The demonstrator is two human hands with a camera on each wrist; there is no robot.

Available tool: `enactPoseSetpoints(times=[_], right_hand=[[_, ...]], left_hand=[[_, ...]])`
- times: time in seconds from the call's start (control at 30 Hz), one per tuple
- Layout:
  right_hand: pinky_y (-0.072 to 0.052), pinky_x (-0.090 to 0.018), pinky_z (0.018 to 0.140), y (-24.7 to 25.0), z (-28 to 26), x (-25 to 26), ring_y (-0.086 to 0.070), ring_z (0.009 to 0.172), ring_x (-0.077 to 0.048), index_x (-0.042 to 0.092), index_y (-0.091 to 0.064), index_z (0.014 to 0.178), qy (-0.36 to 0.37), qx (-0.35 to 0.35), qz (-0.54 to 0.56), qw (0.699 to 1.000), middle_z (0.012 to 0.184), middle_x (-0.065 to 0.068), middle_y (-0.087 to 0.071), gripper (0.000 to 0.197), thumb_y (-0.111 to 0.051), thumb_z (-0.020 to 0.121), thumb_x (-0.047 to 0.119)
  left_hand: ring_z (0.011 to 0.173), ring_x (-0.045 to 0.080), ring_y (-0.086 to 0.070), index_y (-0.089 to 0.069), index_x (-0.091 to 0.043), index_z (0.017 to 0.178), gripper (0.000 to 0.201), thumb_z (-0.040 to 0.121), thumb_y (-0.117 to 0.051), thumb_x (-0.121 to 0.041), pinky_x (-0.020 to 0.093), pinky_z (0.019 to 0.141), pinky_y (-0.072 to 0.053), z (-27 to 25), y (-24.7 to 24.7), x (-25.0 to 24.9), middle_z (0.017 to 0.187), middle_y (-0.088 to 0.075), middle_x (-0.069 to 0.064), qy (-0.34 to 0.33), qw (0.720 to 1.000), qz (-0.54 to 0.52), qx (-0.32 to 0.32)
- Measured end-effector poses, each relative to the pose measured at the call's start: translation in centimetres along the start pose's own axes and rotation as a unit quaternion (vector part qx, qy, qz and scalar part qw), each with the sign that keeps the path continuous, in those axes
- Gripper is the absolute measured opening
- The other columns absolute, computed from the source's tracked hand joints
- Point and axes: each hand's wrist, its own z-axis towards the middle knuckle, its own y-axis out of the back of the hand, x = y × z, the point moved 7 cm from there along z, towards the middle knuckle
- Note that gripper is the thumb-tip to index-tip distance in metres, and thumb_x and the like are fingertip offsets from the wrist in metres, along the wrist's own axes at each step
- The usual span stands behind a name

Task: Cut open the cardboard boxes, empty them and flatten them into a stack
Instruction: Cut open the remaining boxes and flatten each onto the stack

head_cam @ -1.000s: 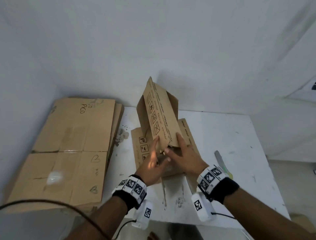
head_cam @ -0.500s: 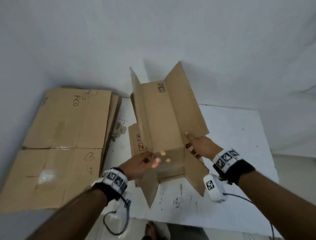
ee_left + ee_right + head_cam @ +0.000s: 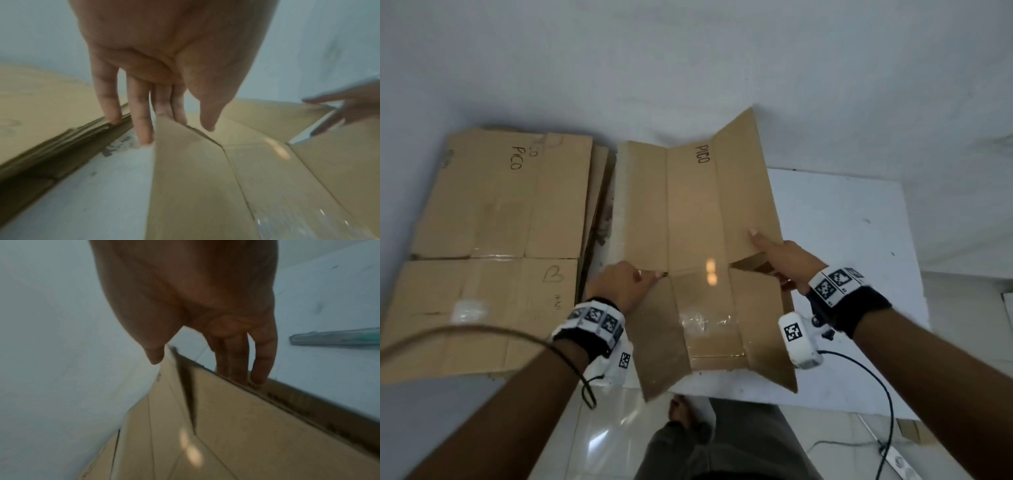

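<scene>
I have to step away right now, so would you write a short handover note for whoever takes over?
Left hand pinches the opened box at its left edge; right hand pinches its right edge. The box is held, spread nearly flat, above the white table. The flattened stack lies to the left. A cutter lies on the table.
Done: box cut open and emptied.
Left: lay it on the stack.

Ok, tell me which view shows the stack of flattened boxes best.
The head view: the stack of flattened boxes lies whole, left of the table, its top sheet marked PICO. The left wrist view catches only its layered edge beside the left hand. The right wrist view misses it.
</scene>
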Motion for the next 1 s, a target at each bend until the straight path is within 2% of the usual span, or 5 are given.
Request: enactPoseSetpoints(times=[0.07, 0.17, 0.4, 0.63, 1.0], right_hand=[[-0.059, -0.044, 0.083, 1.6, 0.0, -1.1, -0.067, 0.105, -0.029, 0.012, -0.045, 0.144, 0.005, -0.074, 0.045, 0.996, 0.118, -0.009, -0.068, 0.115, -0.061, 0.061, 0.091], [-0.045, -0.052, 0.105, 2.5, -1.6, -0.6, -0.049, 0.132, -0.035, 0.014, -0.024, 0.154, 0.101, -0.176, -0.133, 0.97, 0.147, -0.014, -0.046, 0.102, -0.064, 0.081, 0.072], [-0.029, -0.058, 0.114, -7.0, 0.2, -1.2, -0.015, 0.15, -0.038, 0.024, -0.008, 0.16, 0.206, 0.0, -0.493, 0.846, 0.167, -0.013, -0.001, 0.101, -0.067, 0.086, 0.059], [-0.011, -0.058, 0.122, -3.9, 12.9, 5.0, 0.0, 0.154, -0.039, 0.017, -0.001, 0.161, 0.21, -0.09, -0.424, 0.877, 0.168, -0.015, 0.008, 0.102, -0.036, 0.089, 0.08], [0.006, -0.061, 0.121, -1.8, 26.1, 6.4, 0.023, 0.152, -0.033, 0.016, 0.017, 0.158, 0.228, -0.08, -0.47, 0.849, 0.164, -0.013, 0.026, 0.116, -0.022, 0.079, 0.091]], left_hand=[[0.083, 0.027, -0.067, -0.063, -0.02, 0.084, 0.05, 0.089, -0.054, -0.07, 0.039, 0.078, -0.051, -1.1, 0.7, 0.8, 0.083, -0.069, 0.002, 0.013, 0.99, 0.065, -0.124], [0.111, 0.036, -0.055, -0.056, -0.017, 0.118, 0.058, 0.081, -0.069, -0.06, 0.054, 0.096, -0.041, -2.4, -0.7, 1.0, 0.117, -0.061, 0.01, -0.005, 0.972, 0.106, -0.208], [0.152, 0.032, -0.013, -0.026, -0.022, 0.155, 0.099, 0.079, -0.064, -0.073, 0.057, 0.122, -0.015, 1.6, -7.6, -3.7, 0.166, -0.013, 0.011, -0.076, 0.995, 0.059, -0.024], [0.156, 0.032, 0.002, -0.008, -0.023, 0.162, 0.109, 0.081, -0.059, -0.076, 0.058, 0.124, -0.006, 13.7, -3.0, -6.0, 0.17, 0.006, 0.007, -0.064, 0.994, 0.084, -0.008], [0.141, 0.04, 0.041, 0.039, -0.037, 0.147, 0.173, 0.026, -0.07, -0.095, 0.072, 0.113, 0.015, 25.3, -5.0, -6.5, 0.152, 0.05, 0.011, -0.05, 0.984, 0.151, 0.079]])
